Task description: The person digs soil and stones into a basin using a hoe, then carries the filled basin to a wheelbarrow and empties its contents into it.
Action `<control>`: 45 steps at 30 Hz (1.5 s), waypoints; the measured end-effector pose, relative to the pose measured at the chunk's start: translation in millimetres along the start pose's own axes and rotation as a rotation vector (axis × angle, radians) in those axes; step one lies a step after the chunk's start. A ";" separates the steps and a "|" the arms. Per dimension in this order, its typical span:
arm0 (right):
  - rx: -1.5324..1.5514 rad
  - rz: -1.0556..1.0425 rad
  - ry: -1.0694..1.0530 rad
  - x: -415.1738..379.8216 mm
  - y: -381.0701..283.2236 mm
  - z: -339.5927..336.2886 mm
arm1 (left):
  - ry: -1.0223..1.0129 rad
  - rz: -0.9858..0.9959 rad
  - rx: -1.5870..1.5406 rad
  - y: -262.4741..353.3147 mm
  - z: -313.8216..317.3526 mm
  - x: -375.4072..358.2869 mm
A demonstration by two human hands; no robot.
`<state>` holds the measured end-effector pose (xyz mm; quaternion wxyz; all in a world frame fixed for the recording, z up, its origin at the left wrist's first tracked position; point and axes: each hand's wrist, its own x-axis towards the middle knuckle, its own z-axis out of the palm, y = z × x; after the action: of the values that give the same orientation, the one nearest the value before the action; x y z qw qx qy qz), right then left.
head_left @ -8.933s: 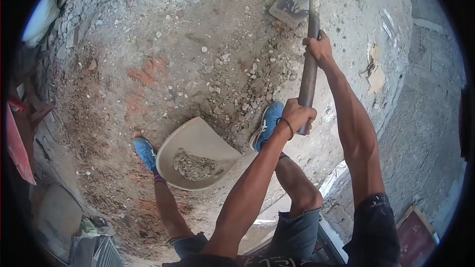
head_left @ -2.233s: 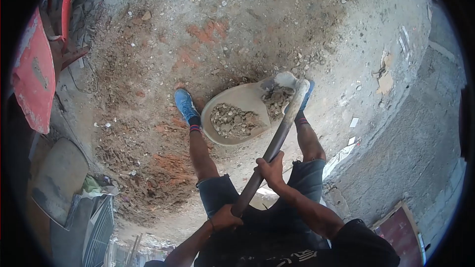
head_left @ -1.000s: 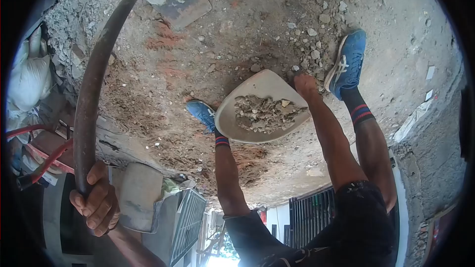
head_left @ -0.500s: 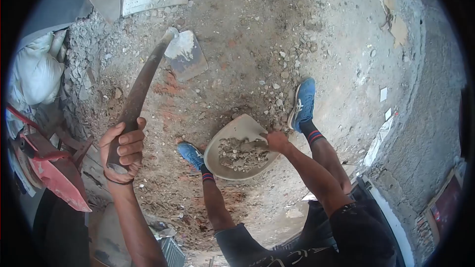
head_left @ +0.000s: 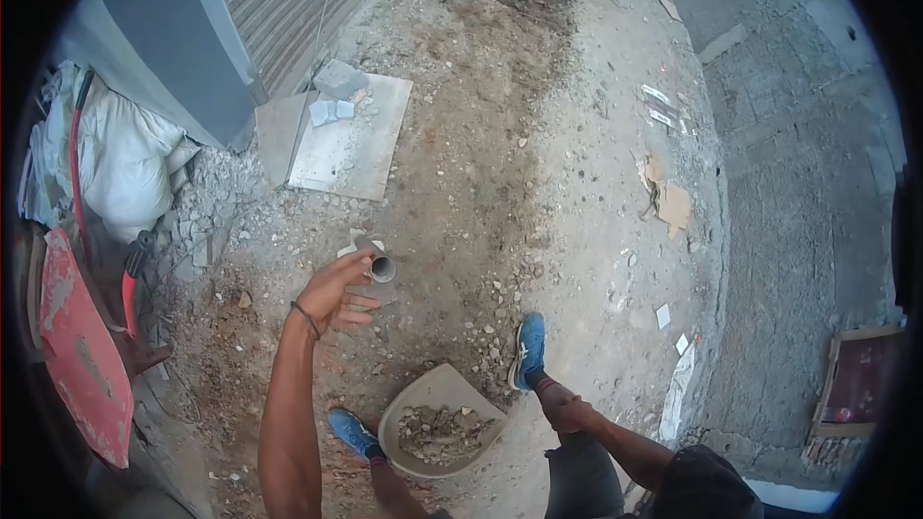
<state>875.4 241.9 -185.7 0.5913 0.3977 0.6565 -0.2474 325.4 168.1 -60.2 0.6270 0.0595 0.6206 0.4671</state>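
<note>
My left hand (head_left: pixel 338 296) is out in front, fingers loosely curled beside the top end of the handle (head_left: pixel 382 268), which I see end-on as a round pipe mouth. Thumb and fingers touch its side but do not wrap it; the grip looks half open, more steadying than clenched. Judging by the end-on view, the handle stands near upright from the ground so it stays up without a full grasp. Its blade is mostly hidden below; a pale bit shows just behind the pipe end.

My right hand (head_left: pixel 569 415) rests low on my right leg near the knee, holding nothing as far as I can tell; fingers are too small to read clearly.

The pan (head_left: pixel 437 419) sits on the dirt between my two blue shoes (head_left: pixel 526 350), tilted, with rubble (head_left: pixel 435 429) heaped in its bowl. Placed there, it is close to the loose stones scattered just ahead of it.

Further off: a slab (head_left: pixel 351 139) with grey blocks on it, white sacks (head_left: pixel 120 165) at left, a red wheelbarrow (head_left: pixel 77 351) edge.
</note>
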 end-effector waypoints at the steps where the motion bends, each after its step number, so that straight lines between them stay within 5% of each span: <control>1: -0.002 0.004 0.034 -5.7 8.4 4.7 | 0.069 -0.007 0.145 -2.7 2.3 -6.2; 6: 0.192 -0.402 0.405 -74.8 8.6 57.5 | 0.135 0.071 0.005 -102.8 -5.5 -53.7; 10: 0.573 -0.263 0.403 -155.8 -37.6 148.2 | 0.183 -0.246 0.006 -260.6 -25.5 -88.8; 12: 0.678 -0.187 0.708 -202.6 -86.7 165.9 | 0.199 -0.390 0.159 -306.9 -32.8 -126.4; 15: 0.653 -0.069 0.765 -209.8 -126.8 181.3 | 0.262 -0.364 0.143 -362.8 -48.1 -174.9; 20: 1.130 -0.138 0.576 -113.2 -141.5 244.9 | 0.271 -0.397 0.467 -429.2 -60.9 -169.7; 28: 1.184 0.181 0.238 153.4 -124.0 416.9 | 0.188 -0.031 1.207 -529.2 -8.6 3.8; 32: 1.362 0.175 0.329 224.9 -144.9 431.7 | 0.224 0.264 1.397 -583.6 7.0 96.8; 34: 1.730 0.231 0.264 288.9 -161.8 476.9 | 0.120 0.028 1.159 -593.1 6.8 129.9; 38: 1.744 0.180 0.367 298.6 -154.2 479.4 | 0.183 -0.183 1.082 -581.7 30.3 138.0; 40: 1.661 0.133 0.229 292.5 -144.7 483.7 | 0.279 0.014 1.346 -583.6 20.2 122.0; 45: 1.529 0.138 0.427 219.6 -125.9 449.9 | 0.228 0.199 1.166 -570.2 -26.7 57.0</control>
<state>1037.0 -136.0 -498.1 0.0298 0.7718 0.3779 -0.5104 583.3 -125.2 -480.5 0.3740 0.4009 0.8291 0.1097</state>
